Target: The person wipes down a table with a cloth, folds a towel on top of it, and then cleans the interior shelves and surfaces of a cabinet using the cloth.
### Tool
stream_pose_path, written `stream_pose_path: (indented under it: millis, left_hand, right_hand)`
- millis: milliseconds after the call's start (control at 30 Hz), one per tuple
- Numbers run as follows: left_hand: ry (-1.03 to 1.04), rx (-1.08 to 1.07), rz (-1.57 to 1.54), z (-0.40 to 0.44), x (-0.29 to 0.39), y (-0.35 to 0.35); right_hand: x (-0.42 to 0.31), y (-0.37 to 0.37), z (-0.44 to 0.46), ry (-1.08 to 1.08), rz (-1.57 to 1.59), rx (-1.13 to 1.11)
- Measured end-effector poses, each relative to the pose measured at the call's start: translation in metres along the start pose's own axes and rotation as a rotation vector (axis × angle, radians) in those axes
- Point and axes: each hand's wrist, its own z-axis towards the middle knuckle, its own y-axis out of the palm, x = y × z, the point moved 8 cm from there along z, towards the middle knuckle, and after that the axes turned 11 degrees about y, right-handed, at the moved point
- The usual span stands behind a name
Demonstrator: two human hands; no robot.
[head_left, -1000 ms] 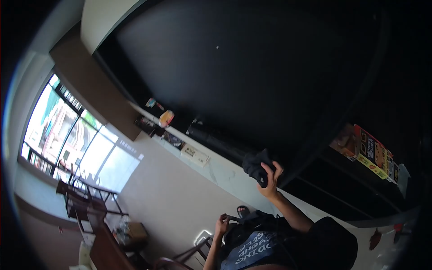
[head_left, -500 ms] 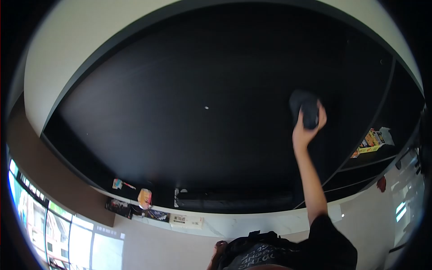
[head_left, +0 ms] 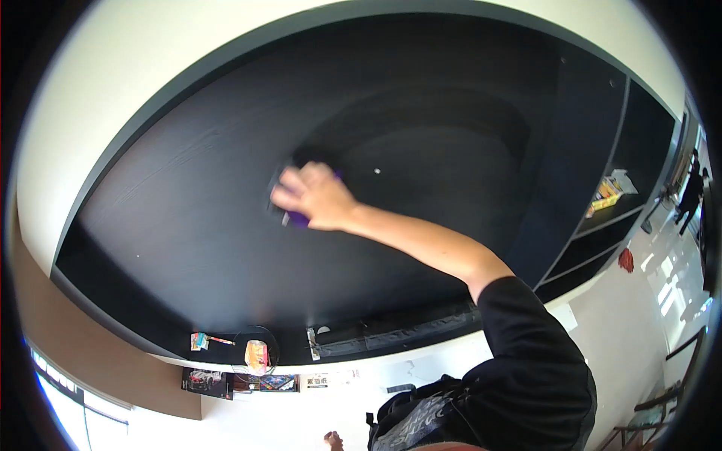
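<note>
My right hand (head_left: 314, 197) is stretched out over the large black back panel (head_left: 421, 225), pressing a dark cloth (head_left: 298, 219) with a purple part against it. Its fingers are blurred by motion. A curved darker streak (head_left: 421, 98) runs over the panel from near the hand to the right. A small white spot (head_left: 377, 171) lies right of the hand. Low at the bottom, my left hand (head_left: 333, 438) is partly in view, small, its fingers seemingly curled; what it holds, if anything, cannot be made out.
On the ledge below stand an orange and pink packet (head_left: 256, 357), a small colourful item (head_left: 199, 342) and a long black object (head_left: 398, 338). Boxes (head_left: 207, 382) sit beneath. A yellow box (head_left: 605, 194) is on the right shelf. Chairs (head_left: 662, 406) stand at lower right.
My right hand has moved with the dark cloth from the right side of the panel to left of its middle. A curved streak now shows. My left hand has dropped lower.
</note>
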Motion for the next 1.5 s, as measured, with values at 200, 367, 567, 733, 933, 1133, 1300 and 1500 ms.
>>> stream_pose_path:
  millis: [200, 367, 567, 733, 933, 1133, 1300, 1500]
  left_hand:
    - [0.197, -0.127, 0.110, -0.033, -0.017, 0.056]
    - [0.723, -0.250, 0.244, -0.062, 0.042, 0.134]
    - [1.265, -0.173, 0.262, -0.150, 0.281, 0.206]
    - [1.704, -0.187, -0.228, -0.360, 0.581, 0.217]
    - [1.865, -0.369, -0.155, -0.491, 0.698, 0.238]
    - [1.563, -0.568, -0.146, -0.447, 0.682, 0.226]
    - [1.491, -1.054, -0.474, -0.506, 0.693, 0.211]
    - [1.595, -0.872, -0.113, -0.514, 0.703, 0.213]
  right_hand:
    - [-0.027, 0.070, -0.104, -0.439, -0.085, -0.041]
    - [0.100, -0.080, -0.105, -0.148, -0.057, -0.008]
    - [0.255, -0.205, -0.151, 0.590, -0.149, 0.532]
    - [0.244, -0.204, -0.184, 0.699, 0.423, -0.082]
    - [0.196, -0.238, -0.188, 0.680, 0.566, -0.481]
    - [0.204, -0.246, -0.207, 0.658, 0.749, -0.649]
    - [0.171, -0.249, -0.200, 0.542, 0.978, -0.837]
    - [0.153, -0.259, -0.186, 0.365, 0.762, -0.935]
